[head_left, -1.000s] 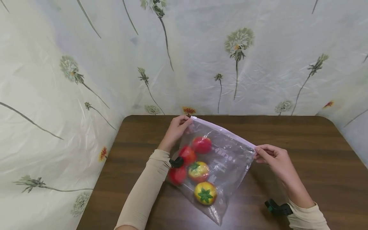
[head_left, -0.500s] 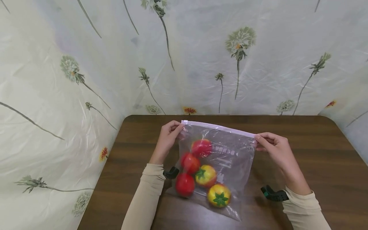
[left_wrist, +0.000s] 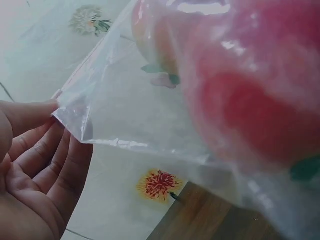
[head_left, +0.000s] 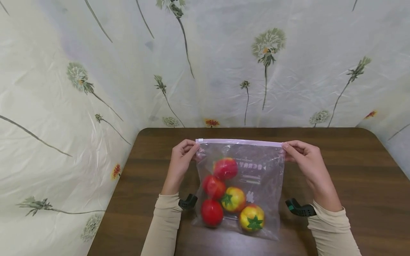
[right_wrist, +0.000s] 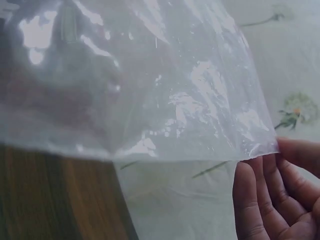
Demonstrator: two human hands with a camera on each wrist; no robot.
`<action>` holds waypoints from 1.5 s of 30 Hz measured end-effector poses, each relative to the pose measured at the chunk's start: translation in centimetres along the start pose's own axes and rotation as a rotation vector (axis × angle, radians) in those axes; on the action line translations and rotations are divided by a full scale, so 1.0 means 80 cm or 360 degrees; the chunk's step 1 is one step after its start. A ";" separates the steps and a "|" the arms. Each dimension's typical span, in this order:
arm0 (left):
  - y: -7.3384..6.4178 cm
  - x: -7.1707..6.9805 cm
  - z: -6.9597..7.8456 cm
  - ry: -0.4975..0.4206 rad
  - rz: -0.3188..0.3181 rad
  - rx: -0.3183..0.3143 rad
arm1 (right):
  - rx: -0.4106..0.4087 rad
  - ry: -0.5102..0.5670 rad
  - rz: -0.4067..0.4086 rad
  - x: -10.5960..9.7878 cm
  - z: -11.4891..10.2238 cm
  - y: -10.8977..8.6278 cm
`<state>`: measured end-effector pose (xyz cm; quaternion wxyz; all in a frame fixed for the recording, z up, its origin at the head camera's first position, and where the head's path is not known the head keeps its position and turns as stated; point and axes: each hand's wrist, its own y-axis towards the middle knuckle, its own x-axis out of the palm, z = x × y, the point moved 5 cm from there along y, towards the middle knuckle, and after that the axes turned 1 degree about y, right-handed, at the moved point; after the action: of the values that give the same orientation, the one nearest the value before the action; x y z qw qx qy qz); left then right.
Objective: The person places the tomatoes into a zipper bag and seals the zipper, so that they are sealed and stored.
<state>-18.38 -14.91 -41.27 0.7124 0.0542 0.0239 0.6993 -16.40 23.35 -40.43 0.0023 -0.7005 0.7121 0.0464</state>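
Observation:
A clear slider zip bag [head_left: 266, 192] with a pale lilac top strip hangs between my two hands, its strip nearly level. Several red and yellow toy fruits lie inside, among them a red one [head_left: 212, 212] at the lower left and a yellow one with a green star-shaped leaf [head_left: 252, 218] at the lower right. My left hand [head_left: 183, 160] pinches the top left corner, close to the white slider [head_left: 200, 140]. At the opposite top corner my right hand [head_left: 304, 160] pinches the strip between thumb and fingers. In the left wrist view, red fruit [left_wrist: 245, 115] shows blurred through the plastic.
Below the bag is a dark brown wooden table [head_left: 346, 170] with rounded far corners. A pale sheet printed with dandelions [head_left: 211, 71] covers the walls behind and to the left. Each wrist wears a black camera mount, such as the right one [head_left: 301, 209].
The bag has turned from a slant to nearly level. My left hand came down and to the left, while my right hand rose. The fruits shifted to the right inside the picture.

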 end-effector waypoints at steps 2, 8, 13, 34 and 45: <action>-0.004 -0.004 0.000 -0.0019 0.0030 -0.0004 | -0.0019 0.0051 -0.0001 0.004 -0.002 0.002; -0.013 -0.010 -0.003 -0.0016 0.0082 -0.0015 | -0.0051 0.0136 0.0011 0.011 -0.005 0.003; -0.022 -0.010 -0.009 0.0057 0.0087 -0.0043 | -0.0036 0.0056 0.0006 0.011 0.002 -0.006; -0.007 0.018 -0.029 0.0063 0.0055 -0.0166 | -0.0102 0.0051 -0.0143 0.029 -0.004 0.001; -0.009 0.012 -0.016 -0.0039 0.0255 0.0013 | -0.0140 0.0181 -0.0091 0.017 -0.006 0.000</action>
<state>-17.79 -13.89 -42.60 0.6542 0.0673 0.0138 0.7532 -16.41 21.93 -40.01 -0.0676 -0.7216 0.6880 0.0375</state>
